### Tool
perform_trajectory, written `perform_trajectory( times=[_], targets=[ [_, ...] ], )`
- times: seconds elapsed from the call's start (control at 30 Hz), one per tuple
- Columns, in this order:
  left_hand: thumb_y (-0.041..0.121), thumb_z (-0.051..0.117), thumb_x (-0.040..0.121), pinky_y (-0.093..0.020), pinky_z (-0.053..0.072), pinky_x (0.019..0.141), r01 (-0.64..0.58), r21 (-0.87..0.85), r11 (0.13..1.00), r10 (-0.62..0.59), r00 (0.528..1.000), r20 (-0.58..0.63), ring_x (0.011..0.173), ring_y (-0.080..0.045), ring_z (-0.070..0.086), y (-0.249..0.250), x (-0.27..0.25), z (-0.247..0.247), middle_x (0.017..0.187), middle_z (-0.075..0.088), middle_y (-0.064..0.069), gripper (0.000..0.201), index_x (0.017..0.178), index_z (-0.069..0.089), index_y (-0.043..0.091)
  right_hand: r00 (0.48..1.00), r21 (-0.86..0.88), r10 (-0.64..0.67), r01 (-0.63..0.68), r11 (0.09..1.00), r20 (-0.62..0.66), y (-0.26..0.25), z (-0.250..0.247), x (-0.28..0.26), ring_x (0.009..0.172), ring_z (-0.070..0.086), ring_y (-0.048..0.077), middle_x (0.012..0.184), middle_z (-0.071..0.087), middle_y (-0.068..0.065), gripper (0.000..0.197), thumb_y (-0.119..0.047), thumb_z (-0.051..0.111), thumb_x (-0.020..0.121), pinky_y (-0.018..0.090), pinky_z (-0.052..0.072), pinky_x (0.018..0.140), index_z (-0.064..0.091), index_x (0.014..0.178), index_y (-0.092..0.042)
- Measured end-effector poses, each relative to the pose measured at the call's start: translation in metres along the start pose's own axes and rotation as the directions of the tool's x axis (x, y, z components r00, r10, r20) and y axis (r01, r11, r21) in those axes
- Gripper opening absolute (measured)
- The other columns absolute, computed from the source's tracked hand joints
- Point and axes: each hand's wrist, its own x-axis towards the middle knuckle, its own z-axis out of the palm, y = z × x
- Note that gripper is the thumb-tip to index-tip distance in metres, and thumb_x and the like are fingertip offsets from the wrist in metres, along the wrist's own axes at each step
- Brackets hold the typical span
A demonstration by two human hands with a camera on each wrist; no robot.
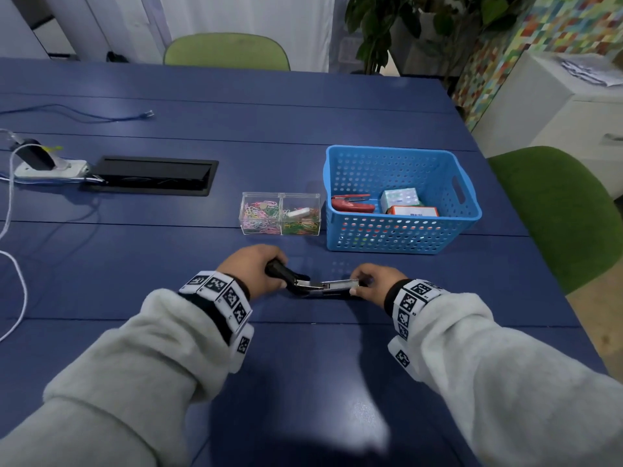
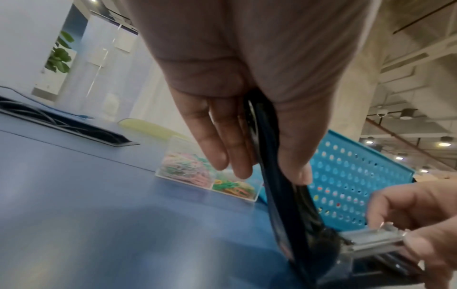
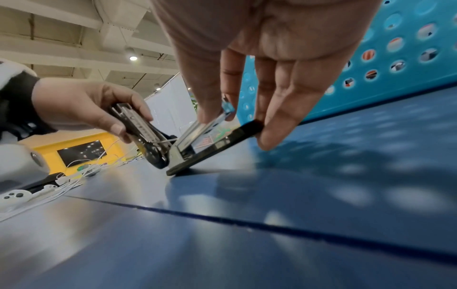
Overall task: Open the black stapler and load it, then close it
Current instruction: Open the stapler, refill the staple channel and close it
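The black stapler (image 1: 303,284) lies open on the blue table (image 1: 168,264) near its front middle. My left hand (image 1: 251,269) grips the stapler's black top arm (image 2: 277,176), swung back to the left. Its silver underside (image 3: 142,127) shows in the right wrist view. My right hand (image 1: 369,281) pinches the front end of the silver staple channel (image 3: 197,129) between thumb and fingers, and a finger touches the tip of the black base (image 3: 230,140). In the left wrist view the channel (image 2: 371,239) juts right from the hinge. Whether staples lie in it I cannot tell.
A blue perforated basket (image 1: 404,237) stands just behind the right hand, holding a red stapler (image 1: 352,203) and small boxes (image 1: 403,198). A clear two-part box of coloured paper clips (image 1: 280,214) sits left of it. A cable hatch (image 1: 151,175), power strip (image 1: 50,168) and cables occupy the far left.
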Motion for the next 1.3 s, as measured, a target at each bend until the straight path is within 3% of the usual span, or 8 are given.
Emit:
perform_trajectory(
  times=[0.17, 0.33, 0.53, 0.7, 0.9, 1.1, 1.2, 1.3],
  targets=[
    [0.025, 0.076, 0.07, -0.034, 0.049, 0.091, -0.078, -0.089, 0.993, 0.077, 0.997, -0.014, 0.092, -0.019, 0.057, 0.033, 0.003, 0.009, 0.099, 0.058, 0.003, 0.064, 0.124, 0.043, 0.031, 0.999, 0.071, 0.031, -0.029, 0.997, -0.018, 0.005, -0.001, -0.003, 0.092, 0.053, 0.016, 0.096, 0.058, -0.002, 0.025, -0.024, 0.068, 0.082, 0.029, 0.045, 0.092, 0.062, 0.105, -0.017],
    [0.022, 0.076, 0.07, -0.035, 0.05, 0.095, -0.147, -0.122, 0.982, 0.152, 0.988, 0.037, 0.102, -0.019, 0.062, 0.06, 0.01, 0.037, 0.109, 0.068, 0.0, 0.045, 0.112, 0.057, 0.026, 0.999, 0.086, 0.036, -0.034, 0.996, -0.023, 0.008, 0.006, -0.005, 0.088, 0.052, 0.014, 0.096, 0.061, 0.0, 0.028, -0.024, 0.069, 0.081, 0.025, 0.043, 0.086, 0.062, 0.107, -0.016],
    [0.018, 0.073, 0.073, -0.035, 0.047, 0.097, -0.178, -0.077, 0.981, 0.183, 0.981, 0.069, 0.11, -0.023, 0.058, 0.071, 0.02, 0.057, 0.116, 0.066, -0.005, 0.043, 0.114, 0.06, 0.022, 0.998, 0.175, 0.069, -0.068, 0.982, -0.001, 0.012, 0.009, -0.003, 0.096, 0.058, 0.019, 0.1, 0.062, 0.001, 0.04, -0.022, 0.072, 0.078, 0.029, 0.045, 0.09, 0.057, 0.114, -0.015],
    [0.021, 0.07, 0.075, -0.034, 0.043, 0.093, -0.215, -0.043, 0.976, 0.218, 0.974, 0.061, 0.112, -0.027, 0.056, 0.07, 0.022, 0.063, 0.117, 0.065, -0.009, 0.041, 0.115, 0.06, 0.02, 0.998, 0.356, 0.056, -0.044, 0.933, -0.024, 0.013, 0.012, -0.001, 0.089, 0.057, 0.015, 0.094, 0.06, -0.002, 0.039, -0.023, 0.077, 0.072, 0.025, 0.043, 0.086, 0.059, 0.106, -0.018],
    [0.022, 0.07, 0.076, -0.033, 0.041, 0.094, -0.214, -0.037, 0.976, 0.217, 0.969, 0.12, 0.113, -0.026, 0.054, 0.069, 0.022, 0.065, 0.119, 0.062, -0.01, 0.046, 0.12, 0.056, 0.022, 0.999, 0.42, 0.035, -0.022, 0.907, -0.023, 0.013, 0.015, -0.003, 0.087, 0.056, 0.014, 0.091, 0.062, 0.0, 0.01, -0.028, 0.068, 0.081, 0.026, 0.039, 0.082, 0.058, 0.081, -0.027],
    [0.027, 0.072, 0.073, -0.039, 0.044, 0.098, -0.068, 0.018, 0.997, 0.064, 0.983, 0.175, 0.115, -0.029, 0.051, 0.042, 0.021, 0.07, 0.119, 0.056, -0.011, 0.054, 0.123, 0.052, 0.027, 0.999, 0.495, 0.051, -0.036, 0.868, -0.018, 0.021, 0.016, -0.003, 0.084, 0.059, 0.015, 0.082, 0.066, 0.0, 0.016, -0.024, 0.069, 0.081, 0.034, 0.047, 0.089, 0.06, 0.071, -0.033],
    [0.027, 0.073, 0.074, -0.038, 0.045, 0.097, -0.005, 0.021, 1.0, 0.001, 0.986, 0.167, 0.114, -0.03, 0.051, 0.029, 0.02, 0.071, 0.118, 0.053, -0.011, 0.052, 0.122, 0.052, 0.025, 0.999, 0.529, 0.051, -0.038, 0.848, -0.009, 0.025, 0.014, -0.003, 0.081, 0.059, 0.017, 0.085, 0.064, 0.002, 0.016, -0.017, 0.068, 0.082, 0.028, 0.051, 0.079, 0.06, 0.076, -0.03],
    [0.025, 0.073, 0.075, -0.034, 0.045, 0.094, 0.007, -0.029, 1.0, -0.002, 0.985, 0.17, 0.111, -0.029, 0.054, 0.028, 0.02, 0.07, 0.12, 0.054, -0.011, 0.051, 0.121, 0.052, 0.022, 1.0, 0.564, 0.005, 0.002, 0.826, -0.012, 0.025, 0.013, -0.005, 0.071, 0.058, 0.013, 0.08, 0.06, 0.002, 0.015, -0.007, 0.065, 0.084, 0.011, 0.052, 0.056, 0.061, 0.085, -0.022]
  ],
)
